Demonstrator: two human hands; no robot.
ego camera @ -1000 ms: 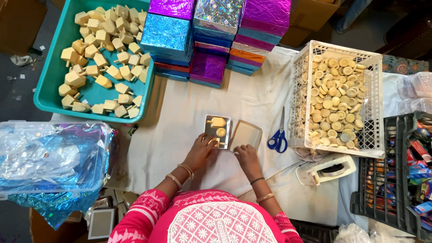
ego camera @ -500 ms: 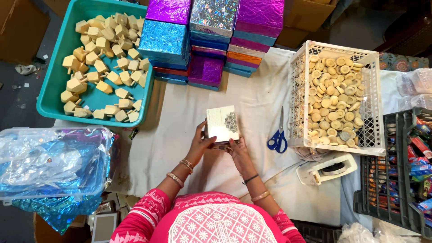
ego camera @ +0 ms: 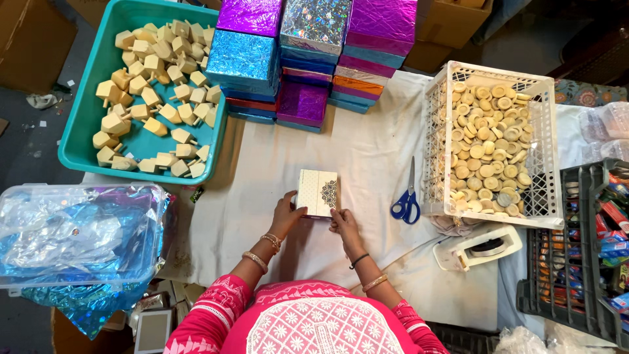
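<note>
While the small cream box [ego camera: 318,193] sits closed near the counter's [ego camera: 367,157] middle, the left hand [ego camera: 286,215] pinches its left edge and the right hand [ego camera: 343,221] pinches its lower right corner. Blue scissors [ego camera: 406,200] lie just beside it, a white basket [ego camera: 488,141] of wooden discs beyond. Risk: an uneven grip could tip the box or pop its lid.

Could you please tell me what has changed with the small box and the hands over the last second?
A second ago the small cream cardboard box lay open, showing pieces inside, its lid beside it. Now the lid is on, and the left hand and right hand hold the shut box at its sides on the white cloth. The teal tray, white basket and blue-handled scissors stayed put.
</note>
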